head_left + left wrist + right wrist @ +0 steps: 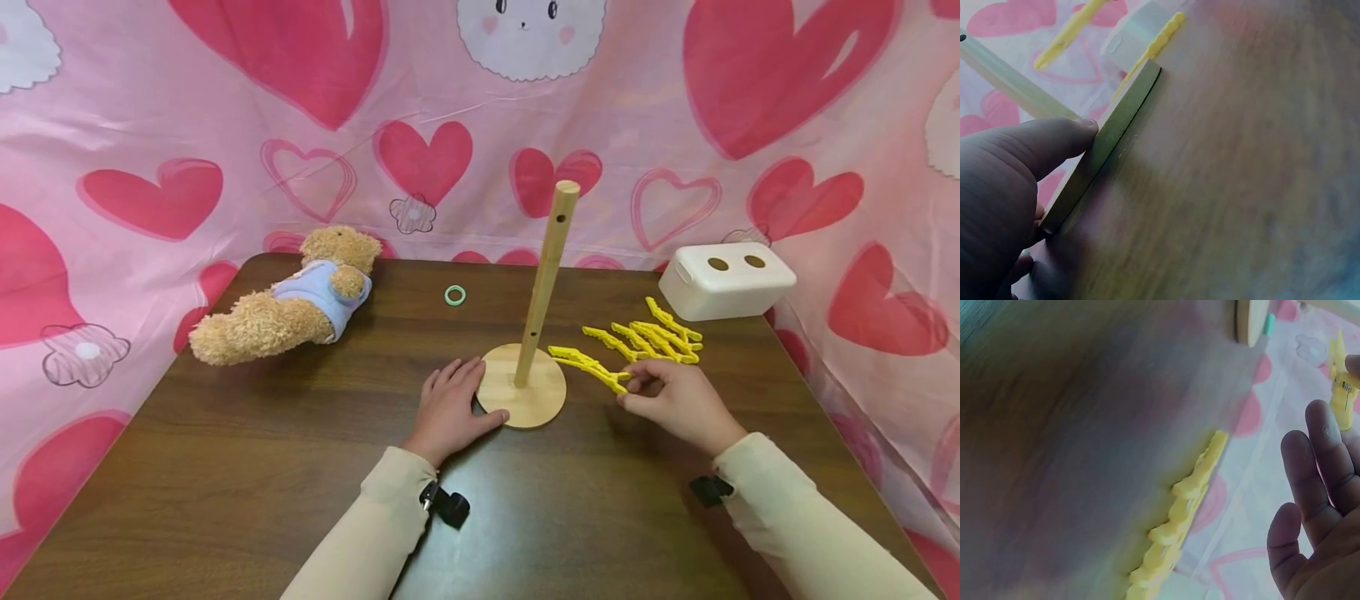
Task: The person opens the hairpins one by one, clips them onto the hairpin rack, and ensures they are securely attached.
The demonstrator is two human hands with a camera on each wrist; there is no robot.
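Observation:
The right hand (684, 404) pinches a yellow spring clothespin (588, 363) by its handle end, between thumb and index finger. In the right wrist view this clothespin (1341, 394) shows a metal spring, and the other fingers are extended. Its jaw end points left toward the post of a wooden stand (549, 275). The left hand (450, 408) rests against the left side of the stand's round base (547, 404), fingers extended and thumb on the near rim. In the left wrist view the thumb touches the base's edge (1116, 125).
Several yellow clothespins (651, 337) lie in a group beyond the right hand. Behind them stands a white box (731, 287) with two round holes on top. A mint-green ring (454, 295) lies behind the stand, and a teddy bear (300, 300) in blue lies at the left.

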